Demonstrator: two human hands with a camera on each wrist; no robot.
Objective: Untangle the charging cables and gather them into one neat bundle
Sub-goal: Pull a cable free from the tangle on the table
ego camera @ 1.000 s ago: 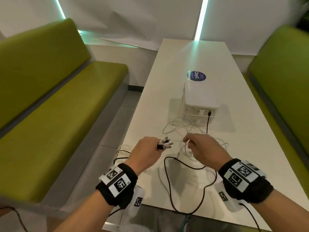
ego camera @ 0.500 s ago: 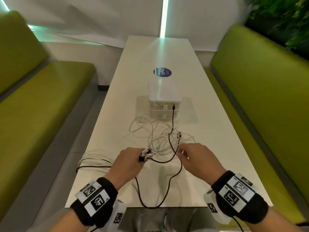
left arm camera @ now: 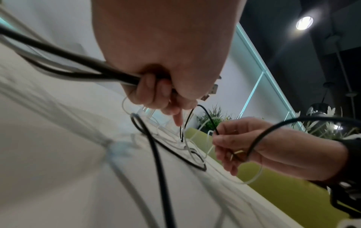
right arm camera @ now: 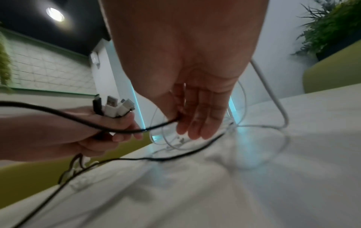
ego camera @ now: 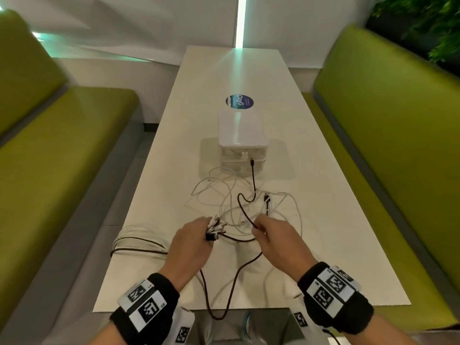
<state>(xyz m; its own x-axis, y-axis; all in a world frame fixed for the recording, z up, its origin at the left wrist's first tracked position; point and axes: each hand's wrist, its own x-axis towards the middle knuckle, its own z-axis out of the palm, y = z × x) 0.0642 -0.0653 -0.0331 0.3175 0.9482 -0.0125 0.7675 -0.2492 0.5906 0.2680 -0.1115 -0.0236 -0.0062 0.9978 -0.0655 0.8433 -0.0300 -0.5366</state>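
Note:
Several white charging cables (ego camera: pixel 231 195) lie tangled on the white table (ego camera: pixel 323 220), and a black cable (ego camera: pixel 242 207) winds through them. My left hand (ego camera: pixel 207 232) grips a bunch of plug ends (right arm camera: pixel 113 108), white ones and a black one, just above the table. My right hand (ego camera: pixel 260 226) pinches the black cable between thumb and fingers, a hand's width to the right. The far end of the black cable runs up to a white box (ego camera: pixel 242 135). In the left wrist view, the black cable (left arm camera: pixel 156 154) loops below my left hand (left arm camera: pixel 156 92) toward my right hand (left arm camera: pixel 224 138).
Cable loops (ego camera: pixel 134 235) hang over the table's left edge, and a black loop hangs over the near edge. A round blue sticker (ego camera: pixel 239 102) lies behind the box. Green benches (ego camera: pixel 62 145) run along both sides. A plant (ego camera: pixel 423 26) stands at the back right.
The head view has swung right and now centres on the table. My left hand still holds the plug ends. My right hand has taken the black cable and lifted a loop of it.

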